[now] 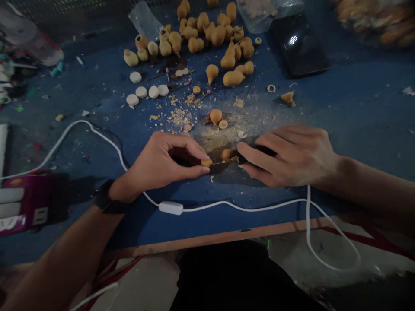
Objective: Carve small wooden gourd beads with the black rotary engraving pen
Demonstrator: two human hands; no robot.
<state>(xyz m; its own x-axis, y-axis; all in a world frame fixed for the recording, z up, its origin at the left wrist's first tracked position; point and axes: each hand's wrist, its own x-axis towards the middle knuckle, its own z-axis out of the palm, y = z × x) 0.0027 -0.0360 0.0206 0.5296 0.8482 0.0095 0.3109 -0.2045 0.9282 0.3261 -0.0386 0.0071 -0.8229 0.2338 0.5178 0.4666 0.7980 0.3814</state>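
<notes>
Bare forearms (65, 242) reach over the near edge of a blue workbench (207, 220). Near that edge's middle, the hands nearly touch: the left hand (164, 162) pinches a small tan gourd (205, 163) against the metal bit (222, 162) of a dark rotary tool (259, 150) clamped in the right hand (292, 157).

Left hand (164, 160) pinching a tiny dried gourd (206, 163) right at the tip of what looks like a rotary tool (256, 151) in the right hand (288, 157), with sawdust (178, 116) and more gourds (218, 36) all over the blue bench (356, 108).
</notes>
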